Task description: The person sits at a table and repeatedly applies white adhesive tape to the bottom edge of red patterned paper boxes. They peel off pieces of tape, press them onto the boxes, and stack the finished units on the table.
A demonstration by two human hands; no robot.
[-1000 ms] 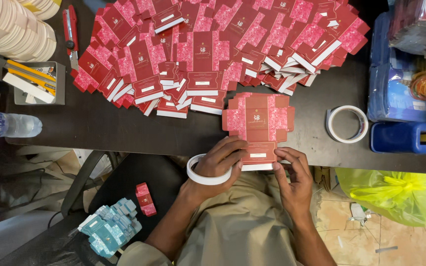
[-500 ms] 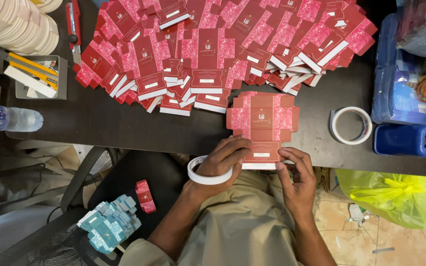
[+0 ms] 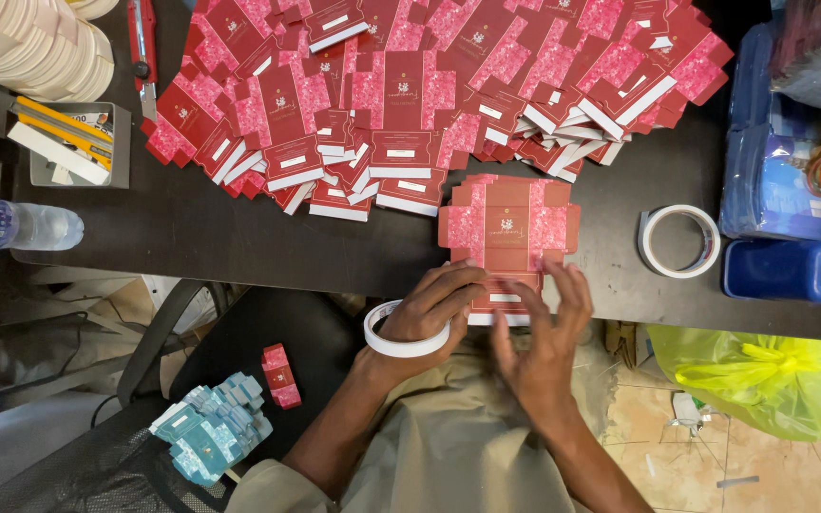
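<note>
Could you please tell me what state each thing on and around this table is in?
Flat box blank: unfolded, under both hands.
Left hand: tape ring around it, pressing the blank.
Right hand: fingers spread on the blank's near edge.
Tape roll: lying flat.
Red blanks pile: fanned, unfolded.
Water bottle: on its side.

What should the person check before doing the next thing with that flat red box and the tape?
1. Flat red box lies on the dark table, near edge under the hands: ok.
2. Left hand rests on the box's near flap: ok.
3. Tape roll sits around the left hand: ok.
4. Right hand spread at the flap's edge: ok.
5. Tape stuck along the flap: cannot tell.
6. Spare tape roll close on the table: ok.
</note>
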